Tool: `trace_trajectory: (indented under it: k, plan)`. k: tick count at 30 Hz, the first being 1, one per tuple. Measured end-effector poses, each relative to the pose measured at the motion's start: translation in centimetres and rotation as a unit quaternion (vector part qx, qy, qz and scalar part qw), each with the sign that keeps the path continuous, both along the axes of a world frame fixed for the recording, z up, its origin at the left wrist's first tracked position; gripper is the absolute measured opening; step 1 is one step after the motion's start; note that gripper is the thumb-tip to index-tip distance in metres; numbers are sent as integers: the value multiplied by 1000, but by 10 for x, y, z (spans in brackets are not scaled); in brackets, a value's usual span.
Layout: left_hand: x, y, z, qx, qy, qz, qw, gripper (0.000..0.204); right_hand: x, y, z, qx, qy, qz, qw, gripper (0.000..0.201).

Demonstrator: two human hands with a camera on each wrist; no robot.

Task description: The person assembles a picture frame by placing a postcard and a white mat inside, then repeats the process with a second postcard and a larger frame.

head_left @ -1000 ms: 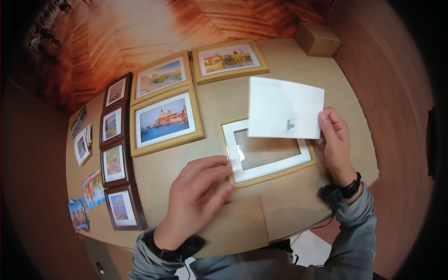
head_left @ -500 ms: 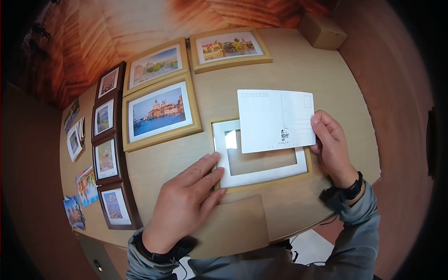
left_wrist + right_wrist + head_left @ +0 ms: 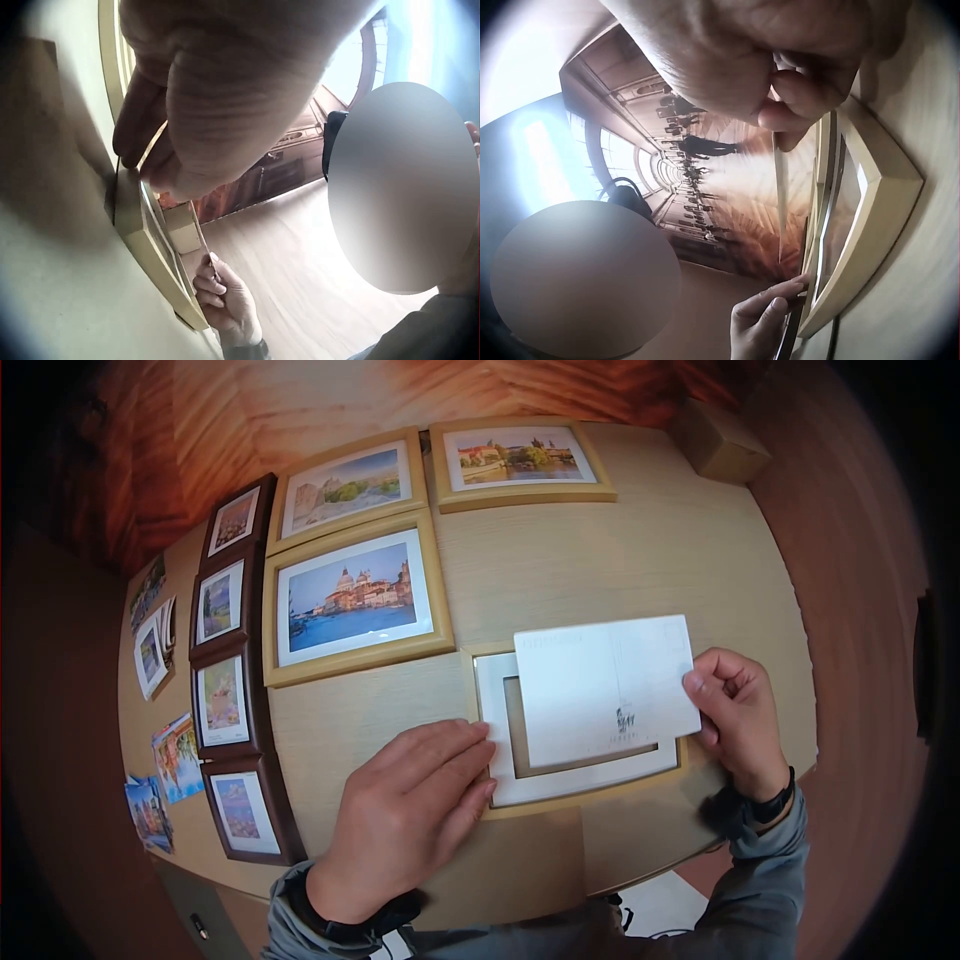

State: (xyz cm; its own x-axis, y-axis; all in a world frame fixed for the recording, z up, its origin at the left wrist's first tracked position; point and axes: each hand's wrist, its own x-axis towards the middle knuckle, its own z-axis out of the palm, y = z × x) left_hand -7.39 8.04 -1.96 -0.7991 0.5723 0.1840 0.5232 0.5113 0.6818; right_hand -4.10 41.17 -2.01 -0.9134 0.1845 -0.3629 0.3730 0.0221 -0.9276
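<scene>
In the head view a white postcard (image 3: 607,685), its printed back facing up, is pinched at its right edge by my right hand (image 3: 742,722). The card overlaps a light wood frame (image 3: 590,792) that holds a white mat (image 3: 495,710) with a rectangular opening. My left hand (image 3: 408,810) rests its fingertips on the frame's left side, fingers extended. In the right wrist view the card (image 3: 781,202) appears edge-on, raised above the frame (image 3: 885,187). The left wrist view shows the left fingers against the frame (image 3: 154,259).
Framed pictures in light wood (image 3: 355,605) and dark wood (image 3: 226,705) lie at the left and back. Loose picture cards (image 3: 178,758) lie at the far left. A cardboard box (image 3: 722,442) stands at the back right, and a brown board (image 3: 520,865) lies nearest the body.
The postcard has come down towards the near side, with the right hand still pinching it. The left hand has settled against the frame's left side. The head view has shifted.
</scene>
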Motion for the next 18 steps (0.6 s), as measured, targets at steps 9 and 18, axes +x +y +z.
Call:
trace_trajectory:
  k: [9,18]
  plan:
    - [-4,3,-4,-56,30,-28,998,39,7,-6,3,32,-50,21,998,13]
    - [-4,3,-7,-78,23,-36,996,34,10,-4,1,24,-31,14,999,12]
